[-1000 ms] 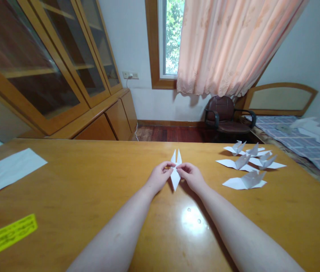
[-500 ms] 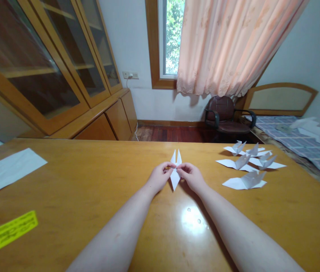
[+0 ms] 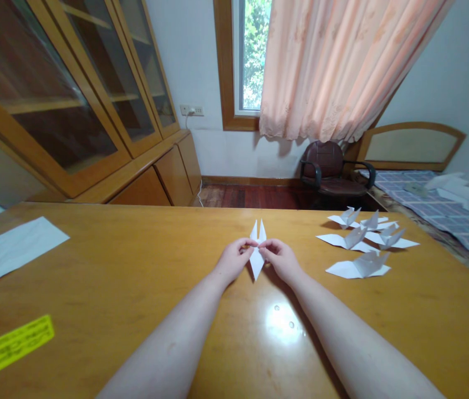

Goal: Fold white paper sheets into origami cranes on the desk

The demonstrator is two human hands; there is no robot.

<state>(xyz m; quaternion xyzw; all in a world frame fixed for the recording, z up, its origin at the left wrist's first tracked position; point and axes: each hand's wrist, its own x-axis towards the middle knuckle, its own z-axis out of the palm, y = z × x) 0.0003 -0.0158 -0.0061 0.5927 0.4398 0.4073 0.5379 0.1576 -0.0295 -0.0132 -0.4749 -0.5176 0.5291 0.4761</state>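
A narrow folded white paper piece, pointed at both ends with two tips at its far end, lies on the wooden table in the middle. My left hand pinches its left edge and my right hand pinches its right edge; the fingers of both are closed on the paper. Several finished folded paper cranes sit on the table to the right of my right hand.
A white sheet of paper lies at the table's left edge, and a yellow printed strip sits near the front left. Beyond the table stand a wooden glass-door cabinet, a dark office chair and a bed.
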